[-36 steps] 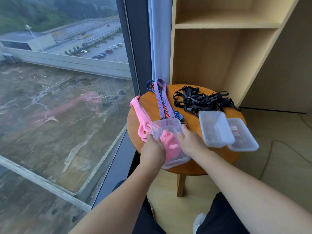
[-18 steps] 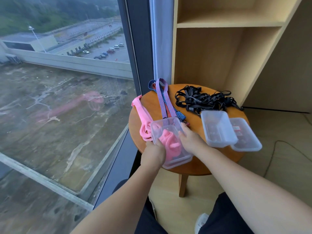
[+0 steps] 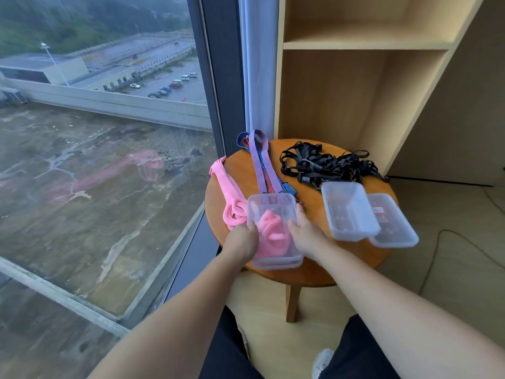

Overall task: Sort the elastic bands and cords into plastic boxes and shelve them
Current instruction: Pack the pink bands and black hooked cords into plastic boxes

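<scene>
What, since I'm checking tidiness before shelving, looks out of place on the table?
A pink elastic band is bunched in the clear plastic box held by the left hand and right hand, but a loose pink band lies outside it, its end reaching the round table edge. One empty box overlaps a second box.

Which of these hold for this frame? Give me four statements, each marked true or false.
1. Both the left hand and the right hand grip the clear box with pink band inside. True.
2. The black cords lie in a box. False: they lie loose on the table.
3. A box stands on the shelf. False: none shows there.
4. Two more boxes overlap beside the cords. True.
</scene>
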Action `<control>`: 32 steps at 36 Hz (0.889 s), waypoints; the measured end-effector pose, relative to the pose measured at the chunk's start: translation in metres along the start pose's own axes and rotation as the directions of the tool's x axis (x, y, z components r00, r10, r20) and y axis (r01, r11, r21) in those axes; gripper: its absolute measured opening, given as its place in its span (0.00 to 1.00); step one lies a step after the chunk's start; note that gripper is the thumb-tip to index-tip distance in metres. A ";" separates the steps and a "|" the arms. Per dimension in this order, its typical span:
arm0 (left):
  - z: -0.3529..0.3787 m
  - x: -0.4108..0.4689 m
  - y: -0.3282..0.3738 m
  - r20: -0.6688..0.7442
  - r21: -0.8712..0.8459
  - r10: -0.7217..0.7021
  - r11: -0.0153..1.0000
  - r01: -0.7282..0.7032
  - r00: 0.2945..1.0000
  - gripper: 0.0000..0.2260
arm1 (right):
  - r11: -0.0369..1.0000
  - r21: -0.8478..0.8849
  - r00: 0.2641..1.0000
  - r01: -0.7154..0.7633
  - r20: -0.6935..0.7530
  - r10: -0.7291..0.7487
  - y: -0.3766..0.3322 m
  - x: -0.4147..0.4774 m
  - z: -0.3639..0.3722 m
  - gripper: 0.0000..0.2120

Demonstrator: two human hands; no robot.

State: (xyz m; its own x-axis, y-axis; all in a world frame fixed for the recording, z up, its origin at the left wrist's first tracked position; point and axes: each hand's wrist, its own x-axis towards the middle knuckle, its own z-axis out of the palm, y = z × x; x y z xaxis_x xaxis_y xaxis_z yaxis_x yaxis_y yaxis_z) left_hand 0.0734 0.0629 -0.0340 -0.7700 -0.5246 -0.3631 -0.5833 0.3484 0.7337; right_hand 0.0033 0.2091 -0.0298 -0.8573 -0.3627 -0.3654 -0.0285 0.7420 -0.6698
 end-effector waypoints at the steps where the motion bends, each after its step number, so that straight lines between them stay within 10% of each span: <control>1: -0.004 0.004 0.000 0.011 -0.004 0.019 1.000 -0.019 1.000 0.19 | 1.000 0.000 1.000 0.004 0.009 -0.004 -0.001 -0.001 0.000 0.28; 32: -0.034 0.027 0.022 -0.162 0.057 0.231 0.973 -0.225 0.959 0.18 | 0.979 0.138 0.983 0.149 -0.126 -0.132 0.012 0.005 -0.034 0.21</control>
State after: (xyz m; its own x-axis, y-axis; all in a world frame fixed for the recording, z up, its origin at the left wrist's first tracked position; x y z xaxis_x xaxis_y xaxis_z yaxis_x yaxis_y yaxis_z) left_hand 0.0484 0.0302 -0.0084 -0.8314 -0.5490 -0.0855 -0.4092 0.5009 0.7626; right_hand -0.0187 0.2348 -0.0178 -0.9040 -0.3835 -0.1891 -0.0847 0.5943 -0.7998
